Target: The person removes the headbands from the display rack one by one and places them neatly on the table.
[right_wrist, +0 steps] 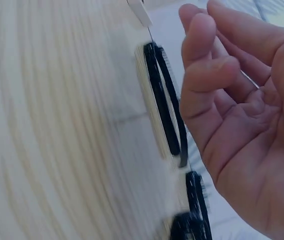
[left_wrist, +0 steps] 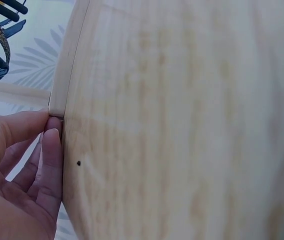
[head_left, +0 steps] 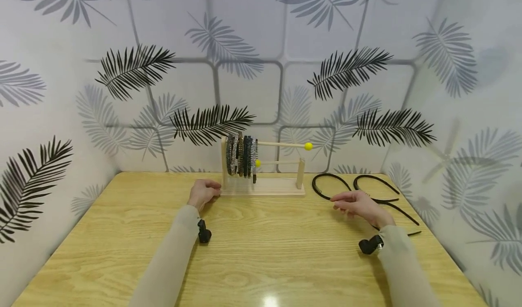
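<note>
A pale wooden headband stand stands at the back of the table, its upper rod tipped with a yellow ball. Several dark and glittery headbands hang bunched at the rod's left end. My left hand is at the base's left end; in the left wrist view its thumb and fingertips pinch the corner of the base. Over at the right, my right hand hovers by loose black headbands, fingers loosely bent and holding nothing. The right wrist view has black toothed headbands beyond the fingers.
A lower rod with its own yellow ball runs to a short post on the stand's right. Leaf-patterned wall covering closes off the back and sides of the wooden table.
</note>
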A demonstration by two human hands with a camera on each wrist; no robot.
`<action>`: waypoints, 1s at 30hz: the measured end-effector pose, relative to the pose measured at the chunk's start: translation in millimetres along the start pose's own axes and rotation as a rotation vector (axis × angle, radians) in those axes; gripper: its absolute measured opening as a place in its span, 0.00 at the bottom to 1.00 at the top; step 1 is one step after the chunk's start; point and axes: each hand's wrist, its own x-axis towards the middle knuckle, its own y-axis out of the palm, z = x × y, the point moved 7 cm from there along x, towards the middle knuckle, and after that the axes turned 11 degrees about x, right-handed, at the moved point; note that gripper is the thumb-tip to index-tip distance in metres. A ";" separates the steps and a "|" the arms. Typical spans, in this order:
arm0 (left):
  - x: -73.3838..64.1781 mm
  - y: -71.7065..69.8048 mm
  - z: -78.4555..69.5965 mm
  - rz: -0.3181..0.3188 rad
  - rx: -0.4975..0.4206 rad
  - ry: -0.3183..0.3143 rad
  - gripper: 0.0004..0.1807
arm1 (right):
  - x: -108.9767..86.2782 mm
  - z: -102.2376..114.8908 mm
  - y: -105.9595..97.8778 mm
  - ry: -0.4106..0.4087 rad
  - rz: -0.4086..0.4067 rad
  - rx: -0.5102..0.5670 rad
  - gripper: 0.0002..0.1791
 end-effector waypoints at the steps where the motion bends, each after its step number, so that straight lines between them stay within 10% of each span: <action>1: 0.0 0.6 -0.6 0.000 0.002 0.004 0.14 | 1.7 0.1 2.7 -0.004 0.001 0.005 0.26; 30: -1.3 -0.8 -0.2 0.010 0.002 0.000 0.13 | 53.3 22.0 77.7 -0.090 0.040 0.069 0.24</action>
